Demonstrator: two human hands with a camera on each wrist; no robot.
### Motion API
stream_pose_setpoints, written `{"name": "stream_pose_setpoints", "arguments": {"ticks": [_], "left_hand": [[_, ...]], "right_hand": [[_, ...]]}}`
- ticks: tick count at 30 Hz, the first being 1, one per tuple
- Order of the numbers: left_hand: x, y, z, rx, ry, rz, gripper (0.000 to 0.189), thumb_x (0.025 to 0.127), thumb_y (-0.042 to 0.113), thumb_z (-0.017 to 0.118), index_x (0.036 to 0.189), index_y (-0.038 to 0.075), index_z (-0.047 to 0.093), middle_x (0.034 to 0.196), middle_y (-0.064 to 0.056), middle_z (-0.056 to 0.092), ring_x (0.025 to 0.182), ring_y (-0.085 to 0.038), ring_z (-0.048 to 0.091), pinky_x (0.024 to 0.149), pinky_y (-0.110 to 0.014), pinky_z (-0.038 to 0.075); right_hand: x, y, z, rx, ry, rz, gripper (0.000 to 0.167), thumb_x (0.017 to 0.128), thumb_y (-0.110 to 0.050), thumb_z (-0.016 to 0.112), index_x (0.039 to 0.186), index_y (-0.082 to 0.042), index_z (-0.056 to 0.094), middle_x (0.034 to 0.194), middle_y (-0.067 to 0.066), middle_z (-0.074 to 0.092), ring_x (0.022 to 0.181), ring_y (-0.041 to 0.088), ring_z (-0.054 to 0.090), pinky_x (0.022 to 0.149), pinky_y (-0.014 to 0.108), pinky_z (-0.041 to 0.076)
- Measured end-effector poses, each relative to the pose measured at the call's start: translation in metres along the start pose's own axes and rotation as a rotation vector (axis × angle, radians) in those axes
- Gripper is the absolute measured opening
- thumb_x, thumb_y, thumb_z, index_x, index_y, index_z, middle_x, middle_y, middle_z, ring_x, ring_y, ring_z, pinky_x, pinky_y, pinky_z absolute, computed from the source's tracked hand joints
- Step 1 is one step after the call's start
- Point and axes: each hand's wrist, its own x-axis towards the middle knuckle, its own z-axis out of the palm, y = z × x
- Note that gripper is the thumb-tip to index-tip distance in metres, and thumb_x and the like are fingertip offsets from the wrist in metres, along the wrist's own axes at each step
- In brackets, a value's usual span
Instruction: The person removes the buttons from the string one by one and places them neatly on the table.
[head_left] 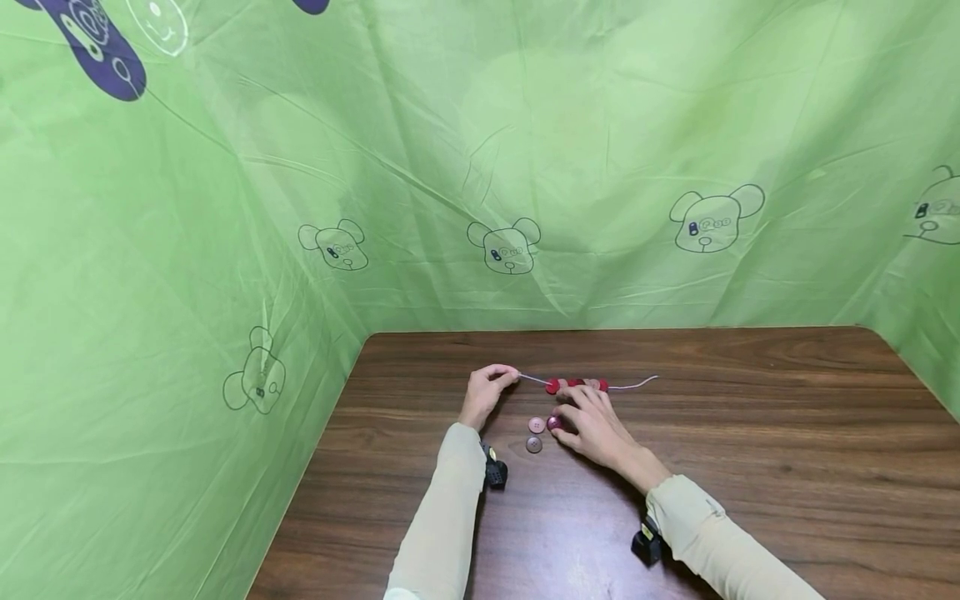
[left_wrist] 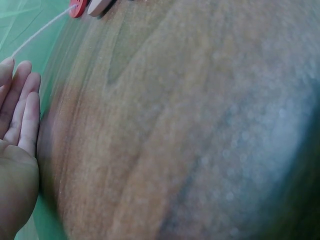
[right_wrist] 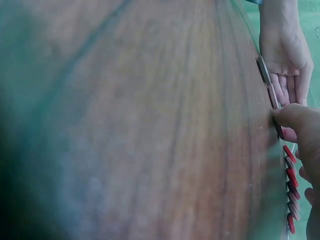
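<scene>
Purple button is lying our side of string, R hand pinching it, L hand pinching string's L end w/ fingers.

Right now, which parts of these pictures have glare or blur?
Head view: white glare low on the table; left wrist view: hazy, blurred table toward the right, left hand clearer; right wrist view: left side blurred and greenish, row of buttons clearer.

Long, pale cream sleeves are worn, the left sleeve and the right sleeve both lightly creased. At the cuffs, a left black device and a right black device, small and boxy, are marked with yellow.
</scene>
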Motion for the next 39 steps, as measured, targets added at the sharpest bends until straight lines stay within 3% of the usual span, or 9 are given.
{"name": "stream_pose_setpoints", "arguments": {"ticks": [5,17,30,39], "left_hand": [[0.001,0.001,-0.001,-0.017,-0.021,-0.019,0.019,0.086,0.026,0.072,0.096,0.010,0.075,0.098,-0.011,0.073,0.093,-0.018,0.063,0.081,-0.026,0.045],[-0.001,0.001,0.000,0.005,-0.002,-0.013,0.013,0.086,0.027,0.072,0.090,0.016,0.075,0.089,0.001,0.073,0.086,-0.009,0.061,0.081,-0.026,0.047],[0.000,0.001,0.000,0.002,0.009,-0.003,0.011,0.086,0.025,0.072,0.090,0.015,0.076,0.089,-0.002,0.073,0.083,-0.008,0.061,0.078,-0.025,0.046],[0.000,0.001,0.000,0.000,-0.003,-0.004,0.009,0.085,0.024,0.072,0.088,0.017,0.076,0.088,-0.001,0.073,0.084,-0.010,0.061,0.079,-0.026,0.047]], "right_hand": [[0.000,0.000,-0.003,0.019,-0.009,0.015,0.024,0.078,-0.030,0.077,0.095,-0.014,0.072,0.119,0.011,0.060,0.115,0.031,0.049,0.096,0.052,0.033],[0.006,0.014,-0.024,0.063,0.037,0.107,0.028,0.079,-0.027,0.076,0.101,-0.011,0.069,0.120,0.011,0.059,0.115,0.031,0.048,0.093,0.050,0.033],[0.002,0.046,-0.029,0.101,0.083,0.248,0.034,0.076,-0.023,0.079,0.105,-0.010,0.067,0.118,0.011,0.060,0.111,0.033,0.050,0.088,0.049,0.033],[-0.004,0.059,-0.028,0.069,0.045,0.324,0.037,0.077,-0.023,0.078,0.108,-0.007,0.066,0.121,0.014,0.057,0.113,0.037,0.047,0.087,0.051,0.031]]}}
